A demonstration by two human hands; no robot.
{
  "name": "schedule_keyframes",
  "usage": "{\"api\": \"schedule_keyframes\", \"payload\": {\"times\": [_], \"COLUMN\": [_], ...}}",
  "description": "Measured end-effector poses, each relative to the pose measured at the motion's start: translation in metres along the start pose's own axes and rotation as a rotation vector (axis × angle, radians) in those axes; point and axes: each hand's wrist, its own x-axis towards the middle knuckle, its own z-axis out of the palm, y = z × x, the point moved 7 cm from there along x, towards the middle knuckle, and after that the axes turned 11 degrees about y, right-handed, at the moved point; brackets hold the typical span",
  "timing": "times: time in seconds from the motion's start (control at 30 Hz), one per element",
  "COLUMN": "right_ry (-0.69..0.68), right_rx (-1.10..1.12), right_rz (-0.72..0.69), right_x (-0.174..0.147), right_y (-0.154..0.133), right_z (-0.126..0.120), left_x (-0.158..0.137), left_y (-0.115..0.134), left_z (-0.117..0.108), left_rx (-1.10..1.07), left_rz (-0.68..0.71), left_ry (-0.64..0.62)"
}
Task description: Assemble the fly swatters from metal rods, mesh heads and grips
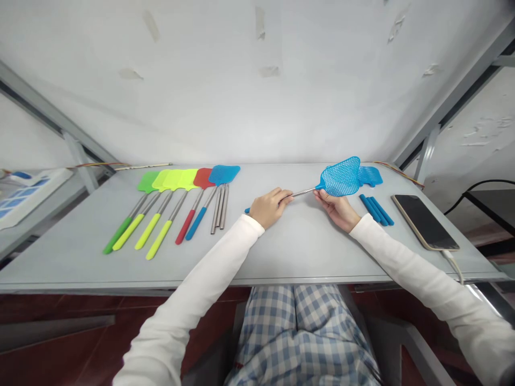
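Observation:
A blue fly swatter (340,178) with a metal rod lies across both hands above the middle of the table. My left hand (270,207) is closed round the rod and handle end, and a bit of blue grip shows past its left side. With fingers closed at the base of the mesh head, my right hand (337,208) pinches the swatter's neck. Just beyond the right hand lie more blue swatter heads (370,175), partly hidden behind the held one. Several loose blue handle grips (376,209) rest beside that hand.
Left on the grey table (277,257), a row of swatters holds a green one (129,221), yellow ones (164,217), a red one (195,209) and a blue one (206,206). Bare metal rods (221,209) lie alongside. A phone (425,222) with a cable sits right.

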Motion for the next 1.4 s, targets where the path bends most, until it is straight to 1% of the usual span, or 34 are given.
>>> {"api": "schedule_keyframes", "payload": {"times": [0.1,0.17,0.37,0.5,0.63,0.73,0.8,0.9,1.07,1.17,1.3,1.4], "right_ry": [-0.004,0.0,0.004,-0.045,-0.111,-0.038,0.03,0.054,0.039,0.02,0.008,-0.055], "right_rx": [0.006,0.004,-0.036,-0.083,-0.057,-0.007,0.004,-0.019,-0.039,-0.048,-0.065,-0.073], "right_rz": [0.01,0.012,0.024,-0.02,-0.087,-0.124,-0.147,-0.169,-0.193,-0.185,-0.161,-0.137], "right_x": [-0.003,-0.003,-0.005,-0.009,-0.012,-0.006,-0.001,0.002,-0.001,-0.002,-0.002,-0.003], "right_y": [0.002,0.003,0.005,-0.009,-0.03,-0.036,-0.035,-0.03,-0.024,-0.022,-0.022,-0.023], "right_z": [0.001,0.001,0.002,0.006,0.01,0.004,-0.002,-0.006,-0.006,-0.005,-0.004,0.003], "left_x": [-0.002,-0.003,-0.003,-0.002,-0.002,-0.002,-0.002,-0.002,-0.003,-0.003,-0.004,-0.006], "left_y": [0.006,0.008,0.011,0.015,0.019,0.014,0.01,0.006,0.006,0.006,0.005,0.003], "left_z": [0.002,0.003,0.005,-0.001,-0.008,-0.009,-0.007,-0.004,-0.003,-0.004,-0.008,-0.012], "left_rx": [0.097,0.129,0.093,0.016,-0.044,-0.01,0.017,0.047,0.084,0.085,0.045,-0.015], "left_rz": [0.054,0.063,0.055,0.024,0.028,0.034,0.029,0.027,0.022,0.012,0.003,-0.047], "left_ry": [-0.005,-0.007,-0.013,0.034,0.087,0.074,0.051,0.018,0.009,0.014,0.02,0.02]}}
